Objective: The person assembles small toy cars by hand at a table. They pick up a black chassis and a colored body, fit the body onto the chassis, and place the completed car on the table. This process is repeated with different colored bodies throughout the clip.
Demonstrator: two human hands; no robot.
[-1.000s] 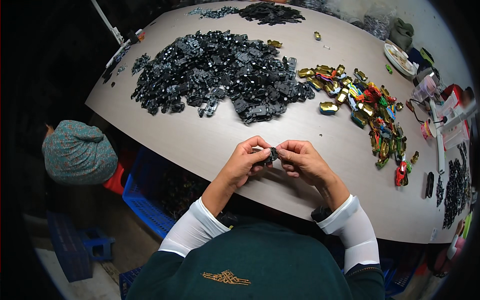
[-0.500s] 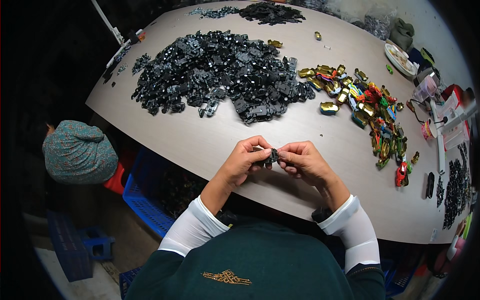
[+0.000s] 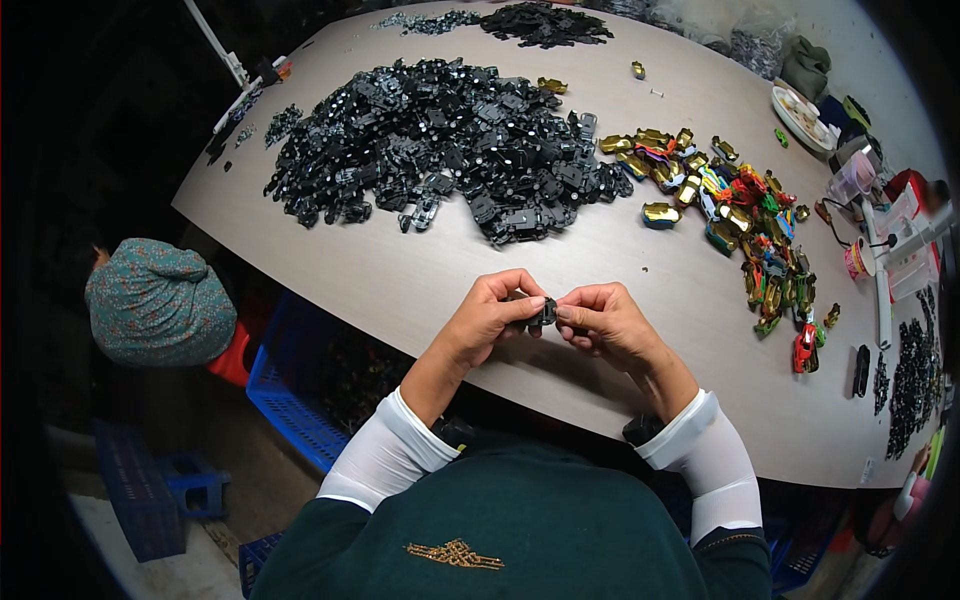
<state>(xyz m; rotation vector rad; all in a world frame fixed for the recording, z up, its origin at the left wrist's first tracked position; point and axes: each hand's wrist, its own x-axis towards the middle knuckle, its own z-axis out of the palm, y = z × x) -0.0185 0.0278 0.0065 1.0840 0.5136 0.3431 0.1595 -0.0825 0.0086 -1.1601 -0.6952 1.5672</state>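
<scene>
In the middle of the frame, a small black part (image 3: 540,315) sits right between the two hands, above the near edge of the table (image 3: 400,280). The left hand (image 3: 487,318) pinches it from the left side and the right hand (image 3: 605,325) pinches it from the right, so both are clamped on it and equally close. Its long side seems to run left to right, from one hand to the other.

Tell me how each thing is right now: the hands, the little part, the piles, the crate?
Left hand: pinching the small dark part.
Right hand: pinching it too.
Small dark part: held above the table.
Black parts pile: heaped, loose.
Colourful shells: scattered.
Blue crate: under the table's edge.
</scene>
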